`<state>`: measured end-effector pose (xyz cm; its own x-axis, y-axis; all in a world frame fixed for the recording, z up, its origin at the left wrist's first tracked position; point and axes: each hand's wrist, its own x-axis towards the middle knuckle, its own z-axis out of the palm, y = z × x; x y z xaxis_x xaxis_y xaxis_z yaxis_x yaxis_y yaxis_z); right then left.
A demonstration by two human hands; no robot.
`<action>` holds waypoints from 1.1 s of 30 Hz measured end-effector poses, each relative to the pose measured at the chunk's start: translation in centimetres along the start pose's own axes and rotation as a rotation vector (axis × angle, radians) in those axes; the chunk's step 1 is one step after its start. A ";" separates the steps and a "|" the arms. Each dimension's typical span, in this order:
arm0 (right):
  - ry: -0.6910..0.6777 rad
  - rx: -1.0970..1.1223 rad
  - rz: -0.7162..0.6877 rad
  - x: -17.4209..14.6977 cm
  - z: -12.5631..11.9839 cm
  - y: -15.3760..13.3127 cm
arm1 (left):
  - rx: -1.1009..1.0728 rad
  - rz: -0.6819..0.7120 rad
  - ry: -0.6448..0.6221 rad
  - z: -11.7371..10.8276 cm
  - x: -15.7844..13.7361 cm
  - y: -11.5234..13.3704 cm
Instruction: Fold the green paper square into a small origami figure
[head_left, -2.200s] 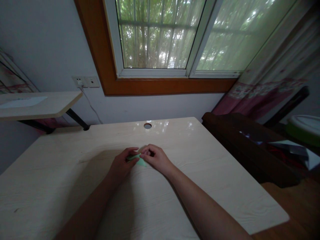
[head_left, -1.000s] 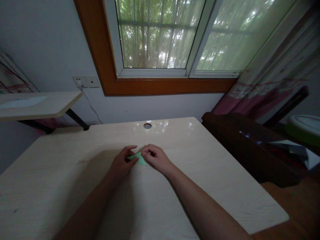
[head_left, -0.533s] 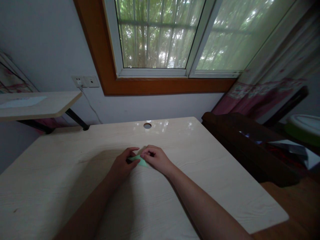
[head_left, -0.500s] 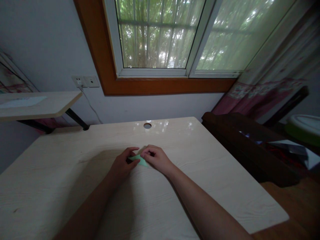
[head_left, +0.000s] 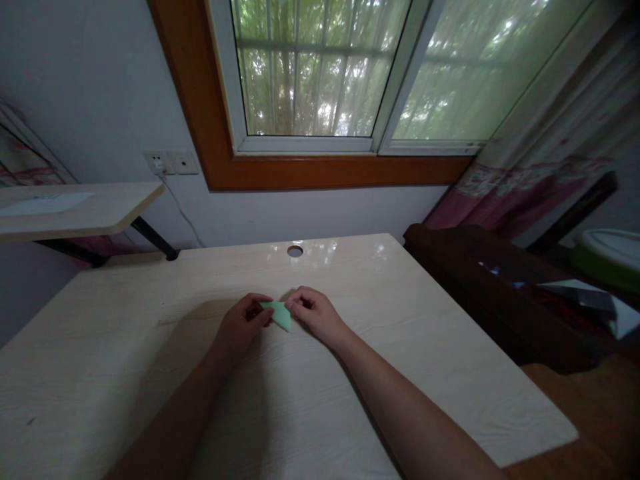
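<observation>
A small piece of light green folded paper (head_left: 281, 316) is held between my two hands, just over the pale wooden desk (head_left: 320, 400). My left hand (head_left: 249, 317) pinches its left end between thumb and fingers. At the upper right edge, the thumb and forefinger of my right hand (head_left: 310, 308) close on the paper. One pointed corner hangs down toward me between the hands. The fingers cover part of both ends, so the whole shape of the fold is hidden.
A round cable hole (head_left: 295, 251) lies near the desk's back edge. At the left, a raised shelf (head_left: 115, 203) on black legs carries a white sheet. Past the right edge stands dark wooden furniture (head_left: 450, 267) with papers on it. A window (head_left: 320, 80) is ahead.
My left fingers have closed onto the paper's left end. The green paper has turned, and its pointed corner now faces down toward me. The right hand has barely shifted.
</observation>
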<state>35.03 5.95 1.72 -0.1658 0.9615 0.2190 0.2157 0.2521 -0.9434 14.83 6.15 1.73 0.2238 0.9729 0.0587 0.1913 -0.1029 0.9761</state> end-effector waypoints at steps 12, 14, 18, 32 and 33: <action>0.011 0.016 0.021 -0.1 0.0 -0.3 | -0.089 -0.022 0.037 0.0 0.1 0.2; 0.012 0.013 0.018 -0.1 0.0 -0.2 | -0.088 -0.006 0.061 -0.1 0.1 0.1; 0.016 0.005 0.014 0.0 0.0 0.0 | -0.092 0.009 0.097 -0.1 0.2 0.1; 0.018 0.017 0.014 -0.1 0.0 0.1 | -0.118 0.043 0.235 -0.1 0.0 0.3; 0.019 0.010 0.012 0.0 0.0 0.1 | -0.128 0.048 0.233 -0.1 0.0 0.3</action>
<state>35.06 5.92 1.64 -0.1445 0.9665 0.2121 0.2084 0.2392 -0.9483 14.83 6.17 2.02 0.0008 0.9904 0.1381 0.0605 -0.1379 0.9886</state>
